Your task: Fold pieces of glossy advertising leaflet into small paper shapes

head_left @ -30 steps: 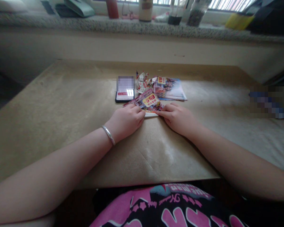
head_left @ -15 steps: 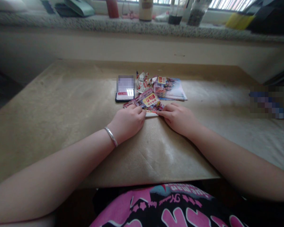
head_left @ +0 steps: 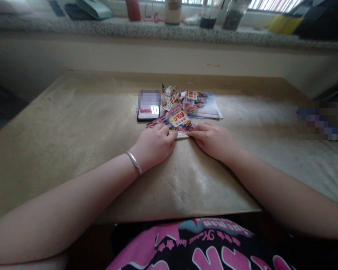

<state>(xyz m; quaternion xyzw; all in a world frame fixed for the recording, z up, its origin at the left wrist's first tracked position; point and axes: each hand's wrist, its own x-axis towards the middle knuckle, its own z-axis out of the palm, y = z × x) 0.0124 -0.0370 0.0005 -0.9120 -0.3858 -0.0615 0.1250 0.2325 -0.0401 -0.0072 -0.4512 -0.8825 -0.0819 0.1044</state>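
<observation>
A printed paper flyer [head_left: 178, 118] with a yellow price patch lies on the table, its near edge folded over into a pale strip. My left hand [head_left: 157, 143], with a silver bangle at the wrist, is closed on the flyer's left near corner, thumb along the folded edge. From the other side, my right hand [head_left: 210, 139] has its fingers together, pinching the right end of that edge. The palms face down, so the undersides of the fingers are hidden. Just beyond the flyer stands a folded paper shape [head_left: 169, 98], white and red with pointed tips.
A phone [head_left: 148, 112], its screen partly blurred out, lies to the left of the folded shape. On the right is a stack of printed sheets [head_left: 207, 105]. A blurred-out item [head_left: 321, 122] lies near the table's right edge. Bottles and jars line the stone windowsill [head_left: 157, 32].
My left hand has slid slightly right, its thumb now further along the folded edge. My right hand and the things on the table look almost the same.
</observation>
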